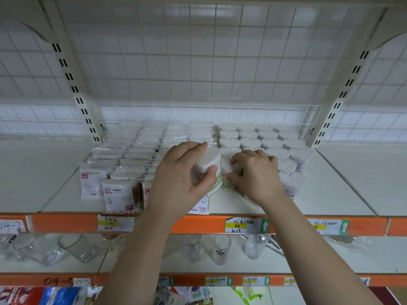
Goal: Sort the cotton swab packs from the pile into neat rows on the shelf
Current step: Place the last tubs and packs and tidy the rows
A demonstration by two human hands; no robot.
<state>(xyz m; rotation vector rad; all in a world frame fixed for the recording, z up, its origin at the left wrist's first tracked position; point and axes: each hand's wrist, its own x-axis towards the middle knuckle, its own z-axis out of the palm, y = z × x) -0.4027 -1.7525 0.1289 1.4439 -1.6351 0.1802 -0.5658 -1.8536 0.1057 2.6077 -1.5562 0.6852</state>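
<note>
Your left hand (182, 172) gripped one round swab tub (209, 159). Your right hand (257, 175) clasped a second tub (226, 172) just beside it.

On the shelf (330, 194), flat packs (132, 150) are set at the left and round tubs (259, 137) at the right. Glasses (221, 247) are kept underneath.
</note>
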